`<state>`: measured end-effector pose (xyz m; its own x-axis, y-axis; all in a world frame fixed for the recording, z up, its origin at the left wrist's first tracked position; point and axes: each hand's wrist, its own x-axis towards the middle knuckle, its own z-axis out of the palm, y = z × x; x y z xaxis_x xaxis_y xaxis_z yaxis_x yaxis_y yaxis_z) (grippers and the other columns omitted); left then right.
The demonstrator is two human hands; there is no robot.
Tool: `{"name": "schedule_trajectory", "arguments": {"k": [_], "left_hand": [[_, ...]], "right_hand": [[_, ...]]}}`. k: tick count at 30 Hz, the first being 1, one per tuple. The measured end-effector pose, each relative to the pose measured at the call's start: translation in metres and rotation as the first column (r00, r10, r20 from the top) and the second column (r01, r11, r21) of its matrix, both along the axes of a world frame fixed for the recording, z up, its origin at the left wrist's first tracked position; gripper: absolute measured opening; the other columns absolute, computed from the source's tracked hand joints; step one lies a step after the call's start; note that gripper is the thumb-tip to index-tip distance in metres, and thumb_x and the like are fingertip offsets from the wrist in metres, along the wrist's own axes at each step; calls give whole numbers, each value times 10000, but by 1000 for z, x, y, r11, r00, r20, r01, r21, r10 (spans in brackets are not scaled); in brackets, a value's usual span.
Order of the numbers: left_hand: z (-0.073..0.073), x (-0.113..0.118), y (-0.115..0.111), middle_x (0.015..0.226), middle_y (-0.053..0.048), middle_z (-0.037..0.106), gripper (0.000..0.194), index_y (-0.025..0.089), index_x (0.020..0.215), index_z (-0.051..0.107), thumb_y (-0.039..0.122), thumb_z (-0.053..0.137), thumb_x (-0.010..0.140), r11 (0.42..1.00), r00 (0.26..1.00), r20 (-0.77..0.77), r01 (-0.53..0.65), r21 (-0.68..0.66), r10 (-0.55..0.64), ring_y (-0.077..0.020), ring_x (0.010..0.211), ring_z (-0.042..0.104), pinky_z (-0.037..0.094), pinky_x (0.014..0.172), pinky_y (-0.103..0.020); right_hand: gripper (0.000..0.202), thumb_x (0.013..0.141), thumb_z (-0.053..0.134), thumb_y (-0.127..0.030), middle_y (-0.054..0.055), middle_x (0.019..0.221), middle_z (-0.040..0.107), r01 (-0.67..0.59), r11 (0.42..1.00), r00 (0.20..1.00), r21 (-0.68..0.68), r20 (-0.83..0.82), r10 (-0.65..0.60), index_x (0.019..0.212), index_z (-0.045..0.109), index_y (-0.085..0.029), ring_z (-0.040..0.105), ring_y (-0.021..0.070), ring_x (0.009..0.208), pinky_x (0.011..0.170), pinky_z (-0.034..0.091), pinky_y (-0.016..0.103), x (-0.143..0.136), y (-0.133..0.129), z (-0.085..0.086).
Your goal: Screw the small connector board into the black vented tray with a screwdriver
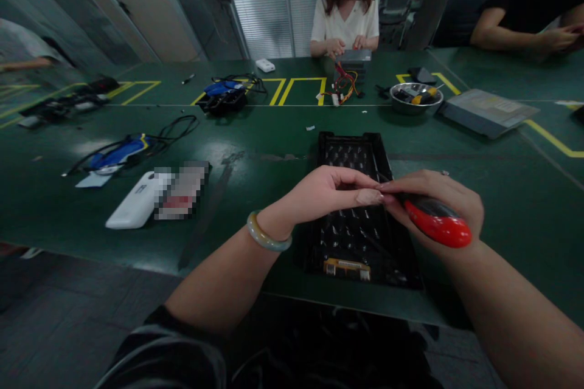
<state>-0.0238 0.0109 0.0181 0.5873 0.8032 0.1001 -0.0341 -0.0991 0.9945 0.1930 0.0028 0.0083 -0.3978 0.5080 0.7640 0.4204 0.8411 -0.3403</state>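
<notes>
My right hand (449, 197) is closed around a screwdriver (438, 223) with a red and black handle; its shaft is hidden by the fingers. Thumb and fingertips of my left hand (319, 194) are pinched together, meeting the right fingertips. Whatever lies between them is too small or covered to make out. Both hands are above a black plastic casing (353, 232) with rows of small bumps inside, lying on the green table (255, 194). Near the casing's front edge is a yellowish connector board (347, 267).
A white power bank (137, 200) and a blurred-out flat object (182, 190) lie left, near a blue cabled tool (118, 153). Farther back are another blue tool (224, 87), a metal bowl (416, 98), a grey metal panel (488, 111) and a co-worker handling a wired metal box (353, 61).
</notes>
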Motion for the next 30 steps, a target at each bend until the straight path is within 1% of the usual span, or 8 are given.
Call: {"name": "schedule_trajectory", "arguments": {"k": [5, 8, 13, 17, 20, 23, 27, 30], "left_hand": [[-4, 0, 2, 971, -57, 752, 264, 133, 1008, 742, 294, 767, 799, 992, 997, 73, 2, -129, 8, -144, 912, 679, 513, 895, -287], [-5, 1, 1, 959, -63, 748, 291, 124, 980, 733, 309, 797, 765, 989, 996, 81, -21, -149, 34, -141, 892, 681, 519, 886, -295], [-5, 2, -4, 959, -72, 749, 301, 133, 968, 734, 355, 788, 772, 994, 994, 41, -101, -37, 103, -152, 885, 687, 536, 864, -298], [0, 2, -9, 935, -79, 751, 307, 133, 955, 742, 374, 787, 770, 992, 992, -7, -127, 26, 127, -161, 864, 689, 547, 811, -282], [4, 0, -10, 901, -74, 747, 280, 125, 940, 743, 354, 775, 783, 988, 989, -64, -124, 96, 130, -142, 810, 672, 537, 745, -251], [7, -2, -10, 886, -61, 737, 255, 122, 936, 735, 337, 756, 803, 984, 988, -100, -100, 150, 116, -127, 795, 654, 523, 731, -235], [7, -5, -8, 875, -47, 726, 250, 120, 928, 728, 338, 747, 808, 986, 989, -132, -47, 161, 69, -116, 796, 639, 510, 735, -223], [7, -7, -6, 858, -39, 720, 247, 123, 908, 729, 349, 740, 811, 984, 983, -172, -31, 174, 62, -113, 784, 632, 500, 730, -222]], "right_hand": [[270, 739, 793, -159, 6, 821, 723, -27, 998, 1000, 58, 8, 27, 968, 691, -260, 679, 189, 690, 637, 502, 356, 0, 0, 0], [281, 744, 790, -156, 5, 818, 724, -18, 996, 1000, 91, 23, 16, 978, 685, -272, 681, 195, 686, 632, 499, 369, 1, 0, 0], [265, 763, 776, -163, -2, 818, 727, -7, 995, 1000, 98, 14, 5, 976, 682, -289, 685, 199, 693, 620, 505, 373, 1, 0, -1], [271, 738, 804, -166, -4, 810, 732, -49, 990, 998, 131, -26, 52, 960, 685, -267, 689, 193, 697, 609, 517, 359, 0, 1, -2], [249, 755, 790, -153, 4, 829, 734, -57, 993, 998, 103, -3, 58, 946, 677, -268, 695, 201, 731, 625, 517, 368, 0, 0, -2], [188, 778, 774, -172, 13, 839, 734, -70, 993, 997, 93, 16, 69, 919, 673, -244, 699, 201, 743, 635, 515, 367, 0, -1, -1], [198, 759, 786, -160, 8, 850, 738, -92, 991, 994, 102, 61, 87, 913, 678, -222, 701, 188, 756, 643, 509, 346, 0, -1, 0], [212, 741, 797, -131, 7, 853, 738, -98, 992, 991, 83, 98, 90, 893, 673, -211, 697, 180, 760, 651, 502, 334, -1, 0, 0]]}}
